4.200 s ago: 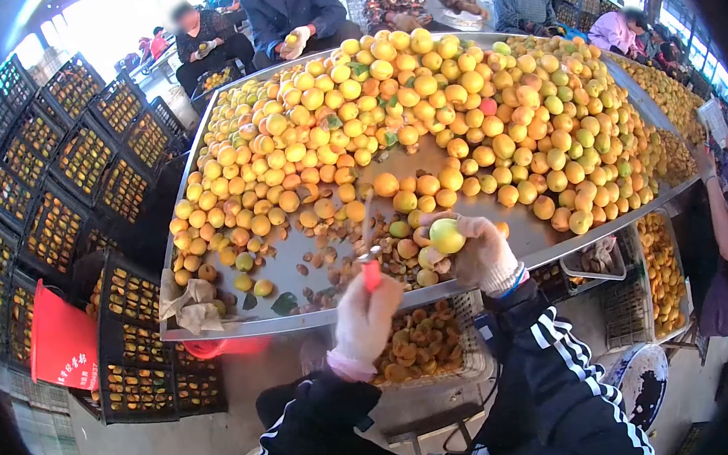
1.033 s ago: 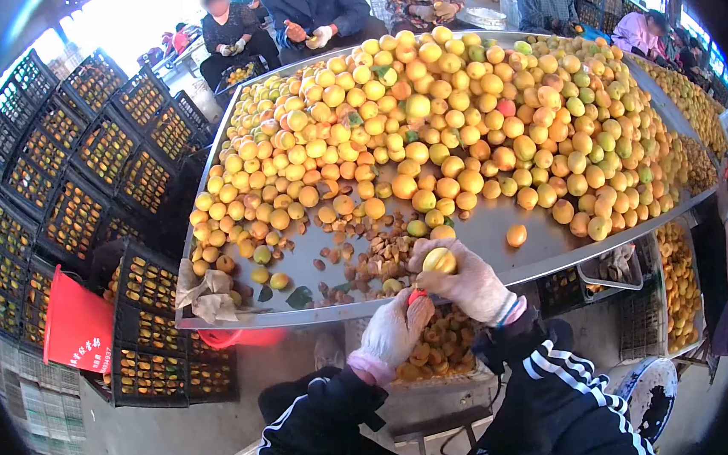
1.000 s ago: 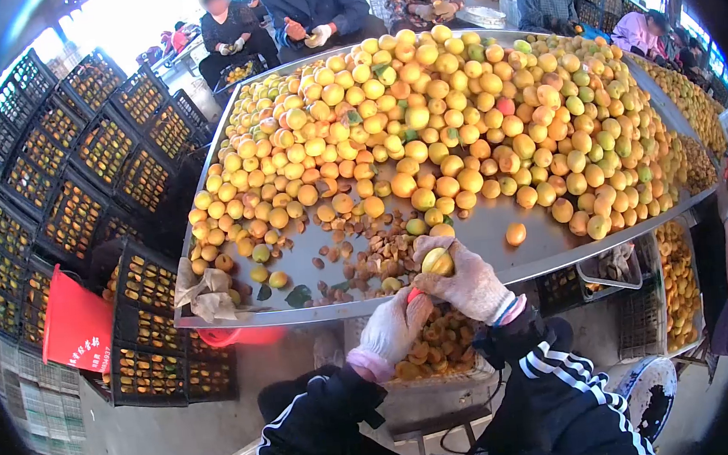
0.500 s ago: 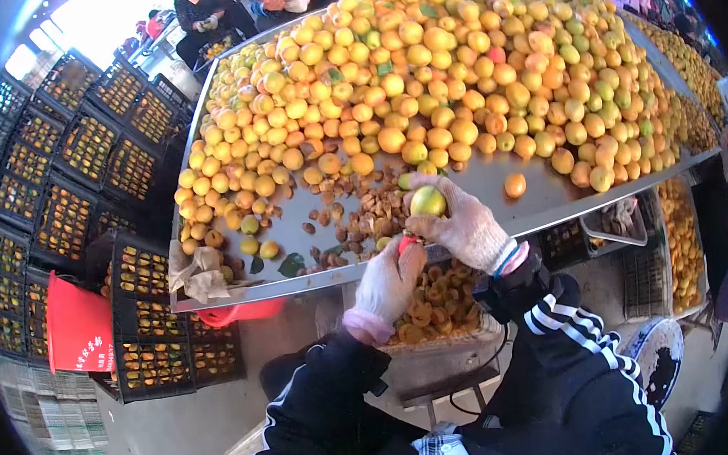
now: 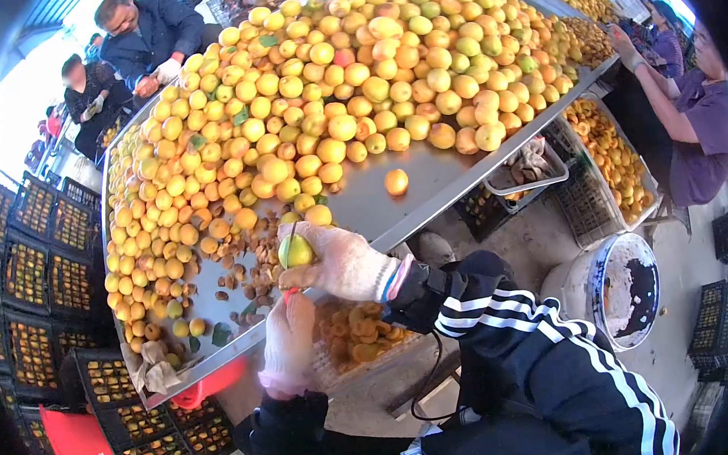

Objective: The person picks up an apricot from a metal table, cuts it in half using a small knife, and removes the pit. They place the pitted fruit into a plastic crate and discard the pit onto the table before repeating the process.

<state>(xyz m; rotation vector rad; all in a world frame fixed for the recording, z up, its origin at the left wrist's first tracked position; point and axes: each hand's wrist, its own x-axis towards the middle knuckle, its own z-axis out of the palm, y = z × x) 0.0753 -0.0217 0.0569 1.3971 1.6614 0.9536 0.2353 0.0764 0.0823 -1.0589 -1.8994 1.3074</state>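
Head view: left of the metal table (image 5: 428, 175), black crates (image 5: 25, 271) of fruit stand stacked, with a red bag (image 5: 78, 447) below them, off the table's near-left corner. Just under the table's near edge, your gloved left hand (image 5: 288, 345) has its fingers closed round the red handle of a knife (image 5: 286, 294), the blade pointing up into the greenish apricot (image 5: 296, 252) above it. Your gloved right hand (image 5: 341, 263) curls its fingers round that apricot and holds it over the table's near edge, beside a scatter of pits (image 5: 239, 271). You seem to be mid-cut, splitting the fruit. The next move calls for running the blade round the stone with your right fingertips off its line, then parting the halves over the basket of cut halves (image 5: 351, 331) under the table. The table's sheet top is bare near you except for one lone apricot (image 5: 395, 181), and is heaped with apricots (image 5: 327, 85) farther back. Right of the table stand a bucket (image 5: 621, 288) on the concrete floor and a co-worker's purple sleeve (image 5: 699, 141). Other people (image 5: 139, 31) sit at its far-left side.
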